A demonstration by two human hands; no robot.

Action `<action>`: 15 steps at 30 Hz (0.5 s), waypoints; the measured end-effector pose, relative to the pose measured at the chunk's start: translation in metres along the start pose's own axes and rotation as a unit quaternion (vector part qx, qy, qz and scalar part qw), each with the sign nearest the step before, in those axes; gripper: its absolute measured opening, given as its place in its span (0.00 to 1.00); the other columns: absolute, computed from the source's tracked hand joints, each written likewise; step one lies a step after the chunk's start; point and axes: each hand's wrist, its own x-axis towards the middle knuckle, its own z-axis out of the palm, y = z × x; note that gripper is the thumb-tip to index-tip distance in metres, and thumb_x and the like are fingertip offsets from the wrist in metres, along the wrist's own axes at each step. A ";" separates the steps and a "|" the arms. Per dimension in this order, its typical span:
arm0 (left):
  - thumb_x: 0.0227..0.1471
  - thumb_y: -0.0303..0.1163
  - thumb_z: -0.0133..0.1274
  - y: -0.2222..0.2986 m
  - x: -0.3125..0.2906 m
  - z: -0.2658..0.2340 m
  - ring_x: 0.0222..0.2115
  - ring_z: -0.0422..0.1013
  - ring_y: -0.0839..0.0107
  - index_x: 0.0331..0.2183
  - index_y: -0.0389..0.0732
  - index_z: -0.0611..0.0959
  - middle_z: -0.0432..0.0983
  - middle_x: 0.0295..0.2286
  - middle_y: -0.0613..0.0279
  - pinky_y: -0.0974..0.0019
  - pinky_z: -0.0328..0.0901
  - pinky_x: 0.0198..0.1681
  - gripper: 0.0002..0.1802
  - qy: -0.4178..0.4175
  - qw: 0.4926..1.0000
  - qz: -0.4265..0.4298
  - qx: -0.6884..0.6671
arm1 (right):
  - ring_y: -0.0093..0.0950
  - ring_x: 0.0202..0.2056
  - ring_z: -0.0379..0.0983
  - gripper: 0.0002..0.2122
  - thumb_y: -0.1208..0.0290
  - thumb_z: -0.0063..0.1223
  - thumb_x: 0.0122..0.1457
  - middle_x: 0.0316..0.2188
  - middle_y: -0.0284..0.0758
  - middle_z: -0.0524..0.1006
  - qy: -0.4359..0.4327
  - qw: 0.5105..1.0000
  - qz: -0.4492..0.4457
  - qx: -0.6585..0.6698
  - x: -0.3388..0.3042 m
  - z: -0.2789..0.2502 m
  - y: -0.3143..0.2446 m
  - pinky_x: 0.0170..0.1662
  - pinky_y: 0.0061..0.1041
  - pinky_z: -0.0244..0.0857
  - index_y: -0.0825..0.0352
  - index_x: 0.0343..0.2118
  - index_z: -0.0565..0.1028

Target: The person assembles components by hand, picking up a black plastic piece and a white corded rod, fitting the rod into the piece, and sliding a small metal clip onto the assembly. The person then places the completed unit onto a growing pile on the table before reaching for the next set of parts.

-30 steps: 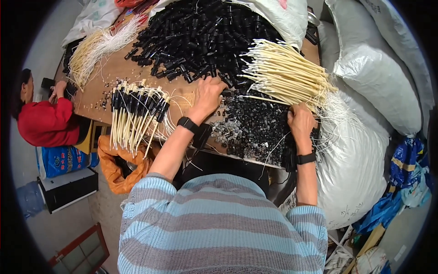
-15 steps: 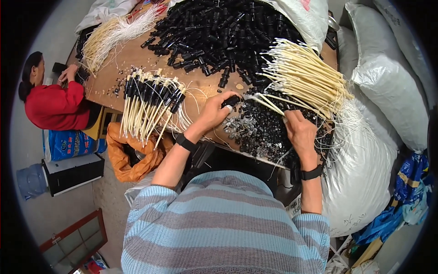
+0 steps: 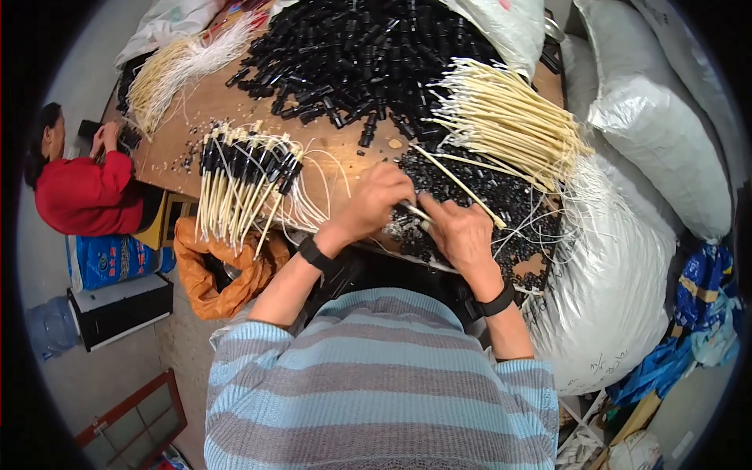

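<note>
My left hand (image 3: 381,202) is closed over a small black plastic connector, now mostly hidden by the fingers. Facing it, my right hand (image 3: 464,235) pinches a cream-coloured tube (image 3: 419,211), whose end reaches to the left hand's fingertips. Whether the tube's end is inside the connector is hidden. Just beyond the right hand, a single cream tube (image 3: 460,186) lies slantwise over small dark pieces (image 3: 517,223). To the left, a bundle of cream tubes with black connectors (image 3: 247,176) and white wires rests at the table's edge.
Black connectors (image 3: 360,63) are heaped at the back of the brown table (image 3: 176,160). A bundle of cream tubes (image 3: 513,117) lies at the right, beside white sacks (image 3: 619,290). An orange bag (image 3: 200,274) stands below the left edge. A person in red (image 3: 86,192) works at far left.
My hands have come together; the right moved left with one tube. The other tube it held now lies on the dark pieces. The whole view has shifted slightly.
</note>
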 end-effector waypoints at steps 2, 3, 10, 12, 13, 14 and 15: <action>0.37 0.17 0.49 -0.006 -0.006 -0.014 0.39 0.71 0.59 0.30 0.41 0.81 0.77 0.33 0.59 0.63 0.64 0.42 0.14 0.039 0.999 0.001 0.003 | 0.36 0.23 0.74 0.26 0.68 0.65 0.44 0.23 0.36 0.76 -0.071 0.985 0.137 -0.070 0.000 -0.026 -0.003 0.27 0.33 0.65 0.60 0.50 0.71; 0.38 0.18 0.50 -0.005 -0.011 -0.021 0.37 0.71 0.59 0.31 0.43 0.82 0.77 0.33 0.61 0.63 0.63 0.42 0.15 0.041 0.997 -0.019 0.065 | 0.36 0.22 0.75 0.25 0.69 0.65 0.45 0.23 0.36 0.77 -0.065 0.980 0.175 -0.063 -0.004 -0.028 0.004 0.25 0.33 0.65 0.60 0.49 0.71; 0.33 0.23 0.59 0.059 0.018 -0.017 0.24 0.72 0.69 0.41 0.50 0.82 0.76 0.24 0.65 0.67 0.65 0.23 0.26 -0.081 0.983 0.016 0.163 | 0.33 0.17 0.71 0.17 0.74 0.58 0.48 0.19 0.33 0.74 0.088 0.989 0.083 -0.085 0.004 -0.005 -0.001 0.18 0.32 0.61 0.59 0.43 0.74; 0.32 0.23 0.60 0.035 0.003 -0.023 0.20 0.68 0.66 0.41 0.52 0.81 0.69 0.19 0.66 0.63 0.63 0.23 0.28 0.034 0.999 -0.032 0.011 | 0.33 0.18 0.73 0.18 0.73 0.59 0.48 0.22 0.34 0.76 0.087 0.980 0.124 -0.129 0.002 -0.022 0.007 0.19 0.30 0.62 0.61 0.45 0.74; 0.32 0.24 0.60 0.035 0.004 -0.031 0.20 0.69 0.65 0.40 0.52 0.81 0.69 0.19 0.66 0.62 0.64 0.23 0.26 0.010 0.997 -0.050 0.062 | 0.35 0.23 0.75 0.19 0.73 0.60 0.49 0.26 0.36 0.78 0.050 0.974 0.212 -0.061 -0.003 -0.023 0.011 0.21 0.29 0.65 0.62 0.46 0.74; 0.32 0.24 0.60 0.041 0.006 -0.030 0.20 0.69 0.65 0.40 0.52 0.81 0.69 0.19 0.66 0.62 0.64 0.23 0.26 0.007 0.997 -0.049 0.059 | 0.37 0.26 0.76 0.17 0.74 0.60 0.49 0.29 0.39 0.78 0.046 0.977 0.209 -0.028 -0.003 -0.023 0.015 0.24 0.30 0.68 0.64 0.45 0.74; 0.33 0.24 0.60 0.053 0.010 -0.028 0.23 0.71 0.64 0.40 0.50 0.81 0.72 0.22 0.65 0.63 0.65 0.25 0.25 -0.055 0.992 -0.051 0.105 | 0.38 0.26 0.76 0.17 0.76 0.59 0.49 0.29 0.39 0.78 0.095 0.983 0.158 0.022 0.001 -0.017 0.011 0.24 0.30 0.68 0.63 0.44 0.75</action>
